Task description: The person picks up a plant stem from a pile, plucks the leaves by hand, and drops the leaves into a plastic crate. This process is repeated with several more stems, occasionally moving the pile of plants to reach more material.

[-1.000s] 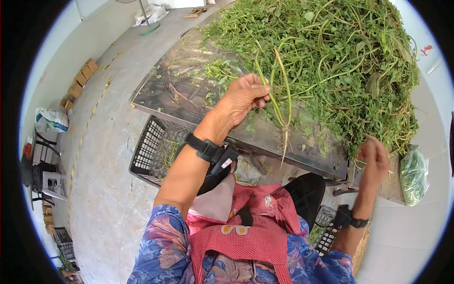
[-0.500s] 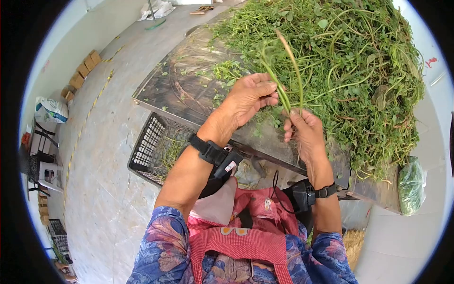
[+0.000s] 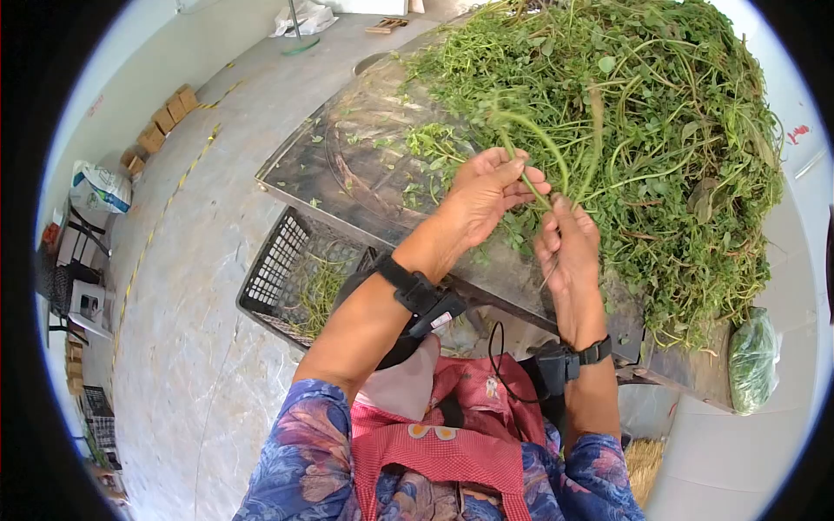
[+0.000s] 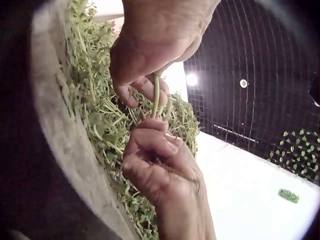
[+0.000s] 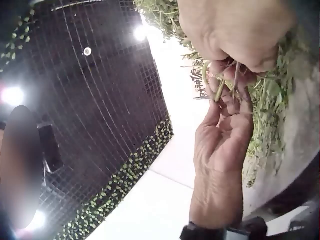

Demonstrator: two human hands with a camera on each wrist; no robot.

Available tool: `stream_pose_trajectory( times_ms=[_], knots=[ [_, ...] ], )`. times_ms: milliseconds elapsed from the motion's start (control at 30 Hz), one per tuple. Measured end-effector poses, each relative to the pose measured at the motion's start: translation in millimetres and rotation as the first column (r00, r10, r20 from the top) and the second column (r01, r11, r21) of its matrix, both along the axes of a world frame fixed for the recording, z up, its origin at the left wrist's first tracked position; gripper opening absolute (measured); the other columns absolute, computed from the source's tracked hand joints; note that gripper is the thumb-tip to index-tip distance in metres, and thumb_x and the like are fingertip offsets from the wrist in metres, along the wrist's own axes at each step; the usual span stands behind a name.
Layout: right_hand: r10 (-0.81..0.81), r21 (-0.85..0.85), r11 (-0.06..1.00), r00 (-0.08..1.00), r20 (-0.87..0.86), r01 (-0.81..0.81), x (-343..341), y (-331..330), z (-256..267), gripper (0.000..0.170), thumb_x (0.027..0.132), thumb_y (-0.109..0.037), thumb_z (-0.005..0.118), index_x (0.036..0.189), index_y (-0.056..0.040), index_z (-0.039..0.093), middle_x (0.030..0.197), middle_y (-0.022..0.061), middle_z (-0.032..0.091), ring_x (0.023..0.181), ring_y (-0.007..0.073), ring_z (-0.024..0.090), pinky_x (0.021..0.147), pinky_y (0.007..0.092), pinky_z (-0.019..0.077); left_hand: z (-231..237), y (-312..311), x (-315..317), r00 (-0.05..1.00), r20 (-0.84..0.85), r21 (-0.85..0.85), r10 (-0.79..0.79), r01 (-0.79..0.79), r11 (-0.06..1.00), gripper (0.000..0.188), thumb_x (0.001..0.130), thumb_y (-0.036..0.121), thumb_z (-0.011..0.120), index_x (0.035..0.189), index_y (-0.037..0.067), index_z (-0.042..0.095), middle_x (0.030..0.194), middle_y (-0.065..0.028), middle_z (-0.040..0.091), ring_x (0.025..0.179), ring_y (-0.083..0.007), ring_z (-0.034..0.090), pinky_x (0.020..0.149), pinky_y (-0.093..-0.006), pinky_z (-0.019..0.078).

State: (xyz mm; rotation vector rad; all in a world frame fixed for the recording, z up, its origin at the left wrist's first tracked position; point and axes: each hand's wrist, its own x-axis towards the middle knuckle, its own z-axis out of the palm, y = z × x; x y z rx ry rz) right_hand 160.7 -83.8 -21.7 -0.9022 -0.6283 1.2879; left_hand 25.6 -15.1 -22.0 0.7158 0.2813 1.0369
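In the head view my left hand (image 3: 488,195) pinches a slender green plant stem (image 3: 536,191) between thumb and fingers. Close beside it on the right, my right hand (image 3: 573,247) grips the plant's lower, rooted end. A thin root hangs below its fingers, and a blurred brownish shoot rises above. The left wrist view has a short length of the stem (image 4: 156,97) running between the two hands, fingertips almost together. Behind both hands rises a large heap of leafy green vegetables (image 3: 678,156) on a dark, worn table (image 3: 382,195).
Below the table's left edge stands a black plastic crate (image 3: 269,260) with stems inside. A small leafy bunch (image 3: 432,143) lies left of the heap. At the table's right corner sits a plastic bag of greens (image 3: 752,360). Cardboard boxes (image 3: 165,117) line the wall.
My right hand has come in from the right edge of the heap and taken hold of the plant's lower end. Both hands have shifted slightly right, and the shoots now bend and blur.
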Motion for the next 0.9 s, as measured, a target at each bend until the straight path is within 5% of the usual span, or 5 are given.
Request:
stream_pose_trajectory(
  times_ms=[300,500,600,700,900],
  knots=[
    [-0.116,-0.073,0.992,0.977,-0.181,0.104,20,23,1,0.012,0.088,-0.015,0.058,0.092,-0.0056,0.053,0.060,-0.0012,0.048,0.044,0.0048,0.040,0.038,0.0202,0.0325,4,-8,17,0.994,-0.109,0.093,0.016,-0.005,0.996,0.018,0.092,0.013,0.051,0.106,0.003,0.051,0.081,-0.0074,0.061,0.075,-0.0177,0.061,0.063,-0.0257,0.0469],
    [0.143,-0.118,0.987,0.925,0.352,-0.108,27,25,11,0.027,0.086,-0.012,0.060,0.108,0.0005,0.052,0.069,0.0038,0.055,0.048,0.0072,0.046,0.038,0.0219,0.0378,9,9,0,0.991,-0.099,0.076,0.087,-0.080,0.994,0.015,0.093,0.012,0.048,0.104,0.001,0.050,0.075,-0.0070,0.059,0.069,-0.0153,0.059,0.055,-0.0229,0.0444],
    [-0.413,0.352,0.910,0.426,0.805,0.218,19,21,5,0.041,0.077,-0.005,0.067,0.116,-0.0028,0.054,0.094,0.0076,0.056,0.061,0.0127,0.053,0.054,0.0237,0.0447,10,12,-7,0.991,-0.064,0.024,0.121,-0.119,0.993,0.015,0.094,0.013,0.047,0.102,0.000,0.049,0.074,-0.0071,0.059,0.067,-0.0149,0.057,0.054,-0.0219,0.0437],
    [-0.422,0.439,0.899,0.262,0.868,-0.006,19,8,11,0.029,0.076,-0.005,0.067,0.104,-0.0076,0.064,0.095,0.0046,0.056,0.068,0.0129,0.055,0.061,0.0251,0.0441,8,13,-5,0.993,-0.031,0.016,0.115,-0.114,0.993,0.015,0.094,0.013,0.048,0.102,0.000,0.048,0.075,-0.0078,0.058,0.067,-0.0151,0.057,0.054,-0.0215,0.0431],
    [-0.256,0.317,0.943,0.390,0.885,-0.101,13,10,3,0.021,0.080,-0.006,0.063,0.101,-0.0022,0.064,0.098,0.0099,0.062,0.074,0.0174,0.059,0.067,0.0270,0.0453,9,11,0,0.997,0.040,0.002,0.059,-0.059,0.998,0.017,0.093,0.013,0.049,0.103,-0.001,0.048,0.076,-0.0086,0.059,0.067,-0.0162,0.058,0.055,-0.0219,0.0428]
  ],
)
